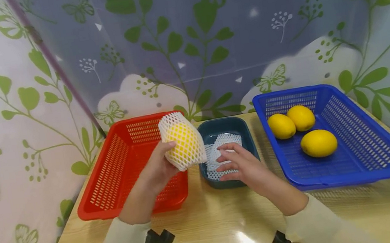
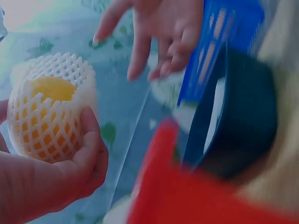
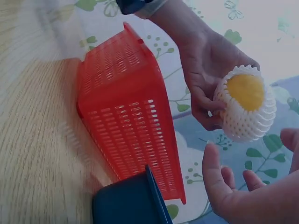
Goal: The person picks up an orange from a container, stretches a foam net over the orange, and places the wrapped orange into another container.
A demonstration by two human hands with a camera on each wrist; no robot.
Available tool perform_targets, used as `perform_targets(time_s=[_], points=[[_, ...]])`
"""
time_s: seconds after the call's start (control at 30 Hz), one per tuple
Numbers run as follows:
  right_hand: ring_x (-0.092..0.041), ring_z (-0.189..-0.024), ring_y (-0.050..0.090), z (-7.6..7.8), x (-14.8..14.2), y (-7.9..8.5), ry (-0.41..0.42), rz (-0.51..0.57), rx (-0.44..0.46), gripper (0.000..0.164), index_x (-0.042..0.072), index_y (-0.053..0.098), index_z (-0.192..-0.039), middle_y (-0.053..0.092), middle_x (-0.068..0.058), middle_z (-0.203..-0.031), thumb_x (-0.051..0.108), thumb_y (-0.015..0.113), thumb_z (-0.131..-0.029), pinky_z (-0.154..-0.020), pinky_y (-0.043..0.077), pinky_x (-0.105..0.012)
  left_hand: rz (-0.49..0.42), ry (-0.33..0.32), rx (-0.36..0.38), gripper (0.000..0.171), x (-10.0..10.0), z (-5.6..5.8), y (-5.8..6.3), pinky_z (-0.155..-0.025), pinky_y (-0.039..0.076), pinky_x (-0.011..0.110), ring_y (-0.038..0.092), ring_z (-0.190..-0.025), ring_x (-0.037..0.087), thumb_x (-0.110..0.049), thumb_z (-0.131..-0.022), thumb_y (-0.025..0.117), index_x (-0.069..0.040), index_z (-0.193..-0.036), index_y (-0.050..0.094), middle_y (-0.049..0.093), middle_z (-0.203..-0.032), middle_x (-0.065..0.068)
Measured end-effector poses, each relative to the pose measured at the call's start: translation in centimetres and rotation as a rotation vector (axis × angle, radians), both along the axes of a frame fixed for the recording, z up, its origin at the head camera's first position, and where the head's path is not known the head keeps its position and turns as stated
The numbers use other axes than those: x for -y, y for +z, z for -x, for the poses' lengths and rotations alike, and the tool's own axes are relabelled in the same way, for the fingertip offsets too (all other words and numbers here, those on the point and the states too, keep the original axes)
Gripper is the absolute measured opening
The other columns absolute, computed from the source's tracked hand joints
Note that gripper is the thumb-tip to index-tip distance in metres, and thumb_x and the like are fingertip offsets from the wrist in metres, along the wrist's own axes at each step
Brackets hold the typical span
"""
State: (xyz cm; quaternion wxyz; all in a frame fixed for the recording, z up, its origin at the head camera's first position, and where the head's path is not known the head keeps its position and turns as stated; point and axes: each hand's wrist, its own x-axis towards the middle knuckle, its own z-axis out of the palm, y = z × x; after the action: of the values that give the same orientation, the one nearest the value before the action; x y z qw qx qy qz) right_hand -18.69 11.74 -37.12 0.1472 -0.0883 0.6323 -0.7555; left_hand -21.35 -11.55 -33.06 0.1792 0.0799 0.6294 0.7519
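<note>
Head view shows your left grip (image 1: 159,164) clamped around the foam-netted lemon (image 1: 184,142), apparently to steady it, your empty right hand (image 1: 242,164) spread apart.

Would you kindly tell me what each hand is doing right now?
Left hand: holding a yellow fruit in a white foam net.
Right hand: open, holding nothing.

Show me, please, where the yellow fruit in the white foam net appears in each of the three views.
Head: the netted fruit is just left of and below centre, in the left hand.
Left wrist: the netted fruit is at the left, about mid-height.
Right wrist: the netted fruit is at the right, about mid-height.
Shared landmark: the red basket, blurred at lower right in the left wrist view.
</note>
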Motion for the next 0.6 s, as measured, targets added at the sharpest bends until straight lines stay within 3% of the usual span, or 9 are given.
perform_targets(time_s=[0.13, 0.3, 0.47, 0.6], points=[[-0.036, -0.112, 0.056, -0.1, 1.6, -0.1, -0.023, -0.186, -0.143, 0.045, 0.005, 0.04, -0.136, 0.052, -0.017, -0.123, 0.023, 0.057, -0.098, -0.093, 0.052, -0.043, 0.067, 0.079, -0.009, 0.057, 3.1, 1.2, 1.0, -0.087, 0.049, 0.032, 0.056, -0.105, 0.017, -0.028, -0.098, 0.036, -0.008, -0.149, 0.02, 0.048, -0.126, 0.01], [-0.028, -0.132, 0.042, 0.0, 3.6, -0.4, -0.06, -0.455, -0.407, 0.066, 0.015, 0.041, -0.142, 0.045, -0.008, -0.143, 0.034, 0.073, -0.087, -0.106, 0.039, -0.05, 0.174, 0.167, 0.007, 0.06, 6.3, 2.7, 2.1, -0.081, 0.052, 0.027, 0.055, -0.101, 0.016, -0.029, -0.099, 0.042, -0.008, -0.146, 0.012, 0.043, -0.126, 0.01], [-0.025, -0.146, 0.016, -0.1, 5.5, -0.8, -0.017, -0.703, -0.585, 0.088, 0.03, 0.028, -0.152, 0.022, 0.0, -0.159, 0.055, 0.072, -0.08, -0.107, 0.03, -0.063, 0.28, 0.227, 0.032, 0.062, 8.8, 4.5, 2.5, -0.075, 0.053, 0.025, 0.053, -0.096, 0.015, -0.036, -0.098, 0.046, -0.007, -0.14, 0.011, 0.039, -0.121, 0.008], [-0.027, -0.148, 0.005, -0.1, 6.7, -1.3, 0.027, -0.808, -0.676, 0.091, 0.032, 0.024, -0.154, 0.015, -0.005, -0.161, 0.062, 0.068, -0.08, -0.109, 0.022, -0.066, 0.346, 0.299, 0.05, 0.066, 10.5, 5.7, 2.5, -0.071, 0.053, 0.024, 0.053, -0.092, 0.013, -0.038, -0.096, 0.049, -0.006, -0.139, 0.01, 0.037, -0.118, 0.007]])
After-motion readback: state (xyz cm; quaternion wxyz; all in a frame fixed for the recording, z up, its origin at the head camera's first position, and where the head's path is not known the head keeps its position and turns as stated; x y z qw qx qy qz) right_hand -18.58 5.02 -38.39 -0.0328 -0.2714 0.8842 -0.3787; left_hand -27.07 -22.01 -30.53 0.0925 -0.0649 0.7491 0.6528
